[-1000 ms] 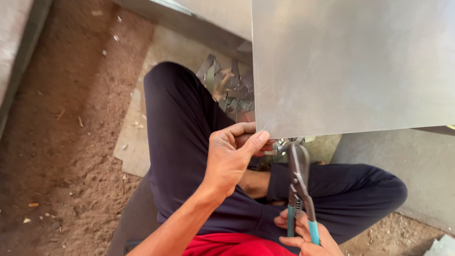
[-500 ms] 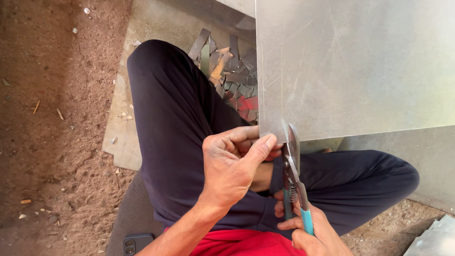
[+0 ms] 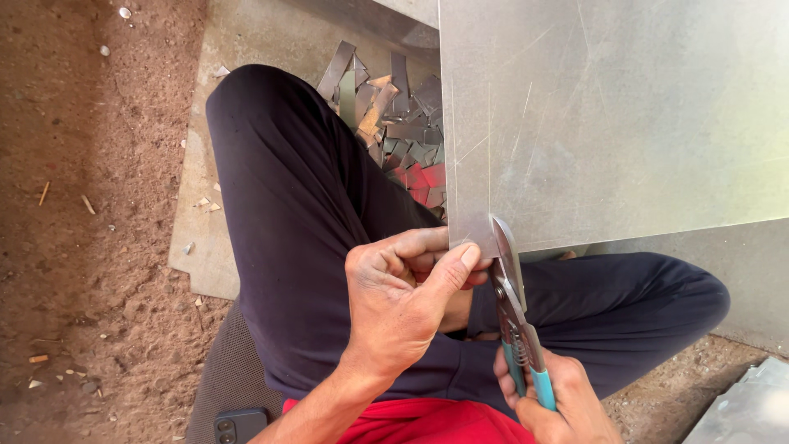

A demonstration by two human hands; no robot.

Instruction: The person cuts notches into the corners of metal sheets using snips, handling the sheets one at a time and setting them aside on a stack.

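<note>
Left hand point(image 3: 403, 296) pinched the metal sheet's point(image 3: 608, 123) lower corner; at its 3 o'clock, right hand point(image 3: 559, 399) gripped tin snips point(image 3: 514, 304), blades at sheet edge.

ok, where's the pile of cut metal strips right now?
Head view, upper middle: the pile of cut grey and red metal strips lies on the ground behind the dark-trousered knee, left of the large metal sheet.

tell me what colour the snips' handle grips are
Light blue grips, held in the right hand; head view.
</note>
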